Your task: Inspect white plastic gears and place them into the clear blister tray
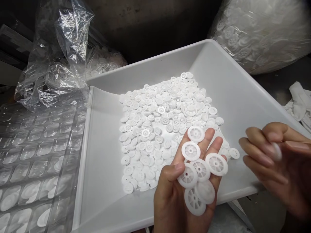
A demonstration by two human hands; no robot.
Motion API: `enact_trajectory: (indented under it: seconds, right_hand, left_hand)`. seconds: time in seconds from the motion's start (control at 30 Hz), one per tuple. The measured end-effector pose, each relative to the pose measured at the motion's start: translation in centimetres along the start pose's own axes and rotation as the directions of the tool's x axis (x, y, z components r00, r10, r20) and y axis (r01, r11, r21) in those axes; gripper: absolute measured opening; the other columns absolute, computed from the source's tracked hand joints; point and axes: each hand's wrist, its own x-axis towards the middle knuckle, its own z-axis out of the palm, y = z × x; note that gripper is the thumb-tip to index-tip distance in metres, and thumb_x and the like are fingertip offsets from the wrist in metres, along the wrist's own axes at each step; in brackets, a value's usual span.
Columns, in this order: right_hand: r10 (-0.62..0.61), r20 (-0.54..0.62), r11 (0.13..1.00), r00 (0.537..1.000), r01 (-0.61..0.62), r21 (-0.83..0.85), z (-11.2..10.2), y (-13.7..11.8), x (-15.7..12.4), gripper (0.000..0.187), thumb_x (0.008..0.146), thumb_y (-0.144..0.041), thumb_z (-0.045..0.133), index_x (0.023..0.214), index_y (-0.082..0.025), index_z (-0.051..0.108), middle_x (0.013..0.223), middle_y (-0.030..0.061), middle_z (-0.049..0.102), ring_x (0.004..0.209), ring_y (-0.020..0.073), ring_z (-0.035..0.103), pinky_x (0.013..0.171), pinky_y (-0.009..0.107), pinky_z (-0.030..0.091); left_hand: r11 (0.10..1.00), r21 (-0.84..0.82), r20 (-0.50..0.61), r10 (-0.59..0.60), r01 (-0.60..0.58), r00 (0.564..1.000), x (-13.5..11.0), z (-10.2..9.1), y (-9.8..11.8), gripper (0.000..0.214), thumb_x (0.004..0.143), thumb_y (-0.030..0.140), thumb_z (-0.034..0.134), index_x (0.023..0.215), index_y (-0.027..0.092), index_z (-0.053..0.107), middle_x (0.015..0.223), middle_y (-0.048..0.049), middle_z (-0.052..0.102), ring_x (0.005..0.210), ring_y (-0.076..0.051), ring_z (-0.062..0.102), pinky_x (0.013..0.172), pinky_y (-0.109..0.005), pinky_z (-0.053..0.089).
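Observation:
My left hand (184, 191) lies palm up over the near edge of a white tray (102, 181), fingers stretched, thumb resting on one of several white plastic wheels (201, 170) spread across the palm and fingers. My right hand (274, 161) hovers to the right, blurred, with thumb and fingers pinched on one small white wheel (277, 151). A flat pile of the same white wheels (160, 129) covers the middle of the tray, just beyond both hands.
A clear plastic blister sheet (36, 161) with rows of pockets lies left of the tray, some near pockets holding white wheels. A crumpled clear bag (58, 58) stands behind it. A full bag of wheels (259, 32) sits at top right, white cloth gloves (300, 103) at right.

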Motion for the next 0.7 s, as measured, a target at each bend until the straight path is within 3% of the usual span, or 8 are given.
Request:
enact_trajectory:
  seconds: [0.07,0.1,0.17,0.2,0.37,0.57,0.7]
  right_hand:
    - [-0.142,0.105,0.955,0.984,0.164,-0.249,0.4,0.5,-0.9,0.011,0.085,-0.025,0.057,0.095,-0.029,0.061,0.059,-0.0011,0.043,0.049,0.0106,0.046,0.037,0.019,0.04]
    - [-0.177,0.144,0.886,0.974,0.221,-0.407,0.6,0.9,-1.4,0.025,0.081,-0.024,0.064,0.105,-0.031,0.06,0.06,-0.0019,0.044,0.05,0.0113,0.048,0.04,0.021,0.042]
    - [-0.152,0.152,0.723,0.977,0.215,-0.657,1.2,1.4,-2.2,0.051,0.075,-0.025,0.073,0.121,-0.033,0.054,0.065,-0.0024,0.046,0.055,0.0119,0.05,0.048,0.023,0.046]
    - [-0.11,0.118,0.668,0.987,0.162,-0.726,1.5,1.5,-2.5,0.055,0.075,-0.027,0.074,0.125,-0.033,0.052,0.066,-0.0026,0.045,0.056,0.0118,0.049,0.05,0.024,0.046]
    - [-0.033,0.055,0.632,0.998,0.064,-0.772,2.3,1.4,-2.6,0.042,0.078,-0.037,0.07,0.118,-0.03,0.059,0.061,-0.0037,0.045,0.053,0.0106,0.047,0.051,0.022,0.046]
    - [-0.128,-0.081,0.627,0.988,0.017,-0.779,3.7,0.6,-1.7,0.036,0.077,-0.042,0.071,0.11,-0.028,0.064,0.059,-0.0039,0.044,0.051,0.0096,0.045,0.047,0.02,0.043]
    - [-0.157,-0.115,0.59,0.981,0.0,-0.807,4.3,0.3,-1.2,0.033,0.076,-0.043,0.073,0.106,-0.031,0.065,0.06,-0.0049,0.044,0.054,0.0078,0.045,0.05,0.018,0.042]
  left_hand:
    - [1.0,0.02,0.013,0.006,-0.006,1.0,0.0,0.0,0.0,0.066,0.084,0.029,0.045,0.148,0.02,0.028,0.143,-0.0105,0.049,0.135,-0.024,0.042,0.112,-0.033,0.031]
    - [0.999,0.032,0.021,0.005,-0.006,1.0,0.0,0.0,0.0,0.069,0.084,0.029,0.045,0.149,0.02,0.023,0.143,-0.0106,0.049,0.135,-0.023,0.042,0.112,-0.034,0.031]
    - [0.999,0.053,0.03,-0.002,0.001,1.0,-0.1,0.1,0.0,0.074,0.085,0.028,0.042,0.152,0.018,0.011,0.143,-0.0113,0.048,0.134,-0.023,0.043,0.112,-0.034,0.03]
    - [0.998,0.062,0.033,-0.004,0.002,0.999,-0.1,0.1,0.0,0.076,0.086,0.027,0.041,0.152,0.018,0.006,0.144,-0.0119,0.048,0.134,-0.023,0.043,0.113,-0.035,0.03]
    - [0.997,0.077,0.044,-0.001,-0.002,0.999,0.0,0.1,0.0,0.074,0.087,0.026,0.034,0.152,0.015,-0.001,0.143,-0.0138,0.048,0.133,-0.023,0.044,0.113,-0.038,0.028]
    - [1.0,0.016,0.045,-0.018,0.018,0.999,-0.1,0.1,0.0,0.079,0.085,0.027,0.042,0.152,0.016,0.001,0.14,-0.0119,0.052,0.129,-0.018,0.05,0.107,-0.029,0.036]
    - [1.0,-0.022,0.005,0.008,-0.008,1.0,-0.1,0.4,-0.1,0.069,0.088,0.024,0.034,0.152,0.013,0.009,0.138,-0.013,0.054,0.126,-0.017,0.052,0.105,-0.027,0.039]
